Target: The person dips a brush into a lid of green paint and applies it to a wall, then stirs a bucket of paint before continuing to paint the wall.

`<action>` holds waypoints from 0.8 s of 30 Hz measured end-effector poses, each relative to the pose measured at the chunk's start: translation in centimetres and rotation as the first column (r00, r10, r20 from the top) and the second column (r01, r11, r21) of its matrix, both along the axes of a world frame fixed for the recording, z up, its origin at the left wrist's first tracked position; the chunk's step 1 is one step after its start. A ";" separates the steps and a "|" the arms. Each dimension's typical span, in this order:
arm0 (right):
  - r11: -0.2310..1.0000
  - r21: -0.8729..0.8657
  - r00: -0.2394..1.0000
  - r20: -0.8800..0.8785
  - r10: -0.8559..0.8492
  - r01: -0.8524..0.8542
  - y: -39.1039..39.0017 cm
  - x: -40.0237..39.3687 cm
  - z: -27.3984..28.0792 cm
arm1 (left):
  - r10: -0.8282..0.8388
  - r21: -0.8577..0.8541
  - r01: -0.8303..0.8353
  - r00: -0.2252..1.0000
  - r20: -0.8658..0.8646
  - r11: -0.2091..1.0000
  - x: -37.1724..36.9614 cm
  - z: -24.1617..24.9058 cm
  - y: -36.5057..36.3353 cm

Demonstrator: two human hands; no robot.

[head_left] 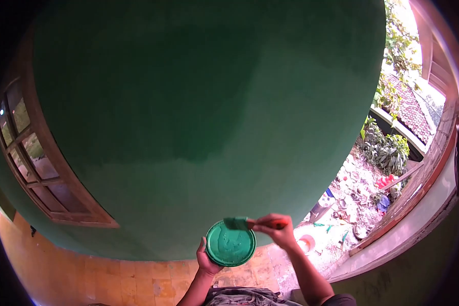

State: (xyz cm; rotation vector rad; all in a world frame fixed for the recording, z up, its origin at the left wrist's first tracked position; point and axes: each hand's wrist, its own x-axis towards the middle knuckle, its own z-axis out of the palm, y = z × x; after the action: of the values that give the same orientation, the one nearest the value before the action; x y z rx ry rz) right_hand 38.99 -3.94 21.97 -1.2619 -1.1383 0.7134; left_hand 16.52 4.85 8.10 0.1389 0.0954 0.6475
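My left hand (208,259) grips a round tub of green paint (230,247) by its left side, thumb up at the rim. Closed around the red handle of a paintbrush is my right hand (278,229). The brush's bristles (235,223), coated in green, lie over the tub's far rim. Ahead of both hands stands a green wall (188,102). Its upper left part is a darker, wetter-looking green, while the right and lower parts look paler.
A wooden-framed window (41,168) is at the left. Orange floor tiles (137,280) run along the wall's foot. On the right, past the wall's edge, are a red-and-white bucket (306,243), littered ground (347,204), plants (387,148) and a tiled roof (410,104).
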 end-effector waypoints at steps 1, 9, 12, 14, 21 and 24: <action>0.998 0.067 1.000 0.028 0.011 -0.013 0.6 1.1 1.7 | 0.010 0.025 -0.010 1.000 0.001 1.000 0.2 0.5 0.0; 0.668 0.729 0.657 0.578 -0.484 -0.150 7.0 6.5 23.6 | 0.087 0.082 -0.086 0.996 -0.015 0.993 1.2 1.0 -0.5; 0.496 0.830 0.562 0.545 -0.623 -0.256 10.7 7.5 29.7 | 0.115 0.095 -0.113 0.993 -0.018 0.989 1.4 0.9 -1.4; 0.327 0.874 0.375 0.456 -0.807 -0.360 12.7 7.9 31.7 | 0.136 0.056 -0.135 0.990 -0.023 0.989 1.5 0.5 -2.3; 0.611 0.621 0.035 0.715 -0.698 -0.490 14.4 9.9 23.0 | 0.250 -0.025 -0.250 0.968 -0.012 0.968 2.3 -2.0 -6.0; 0.683 0.492 0.052 0.829 -0.556 -0.539 13.4 9.7 17.6 | 0.274 -0.053 -0.275 0.962 -0.012 0.960 2.2 -2.8 -7.2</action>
State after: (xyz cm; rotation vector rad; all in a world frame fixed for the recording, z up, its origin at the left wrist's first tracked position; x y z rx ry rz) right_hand 48.69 9.49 39.58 -0.8345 -2.2723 -1.0593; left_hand 18.72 -2.35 5.32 0.0747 0.1379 0.9212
